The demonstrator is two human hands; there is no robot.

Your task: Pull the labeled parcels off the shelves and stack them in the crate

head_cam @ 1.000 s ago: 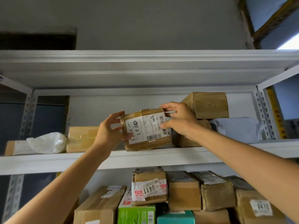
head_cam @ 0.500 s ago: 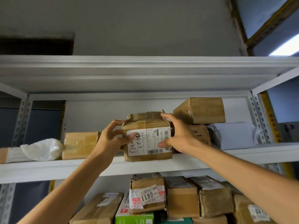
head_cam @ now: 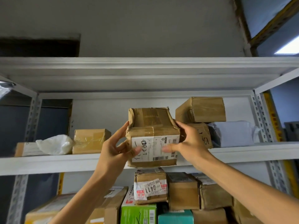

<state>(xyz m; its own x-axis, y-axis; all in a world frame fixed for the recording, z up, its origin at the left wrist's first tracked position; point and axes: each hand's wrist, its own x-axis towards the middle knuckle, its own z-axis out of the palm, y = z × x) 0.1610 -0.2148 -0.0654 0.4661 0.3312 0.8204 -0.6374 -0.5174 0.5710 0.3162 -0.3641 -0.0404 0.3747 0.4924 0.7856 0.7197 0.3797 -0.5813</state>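
Since the frame half a second earlier, the brown, tape-wrapped cardboard parcel with a white handwritten shipping label (head_cam: pixel 152 138) has been drawn forward off the white metal shelf (head_cam: pixel 48 164) and its top face has been tipped into view. In the head view, the parcel is seen held in front of the shelf's front lip, with its lower edge overlapping that lip. It is gripped from both sides. The left hand (head_cam: pixel 116 147) is curled round the left side, with the thumb laid across the label. The right hand (head_cam: pixel 189 143) is curled round the right side, with the thumb pressed on the label face. On the same shelf to the left, a tan taped box (head_cam: pixel 90 140) is noted, with a white plastic bag (head_cam: pixel 53 144) touching it. To the right, a brown carton (head_cam: pixel 200 109) is stacked on a second marked carton (head_cam: pixel 202 135), and a grey poly mailer (head_cam: pixel 231 134) is set just beside them. On the level below, a carton labelled 0411 (head_cam: pixel 150 186) is seen resting on a green box (head_cam: pixel 138 214), with a teal box (head_cam: pixel 175 216) beside the latter.
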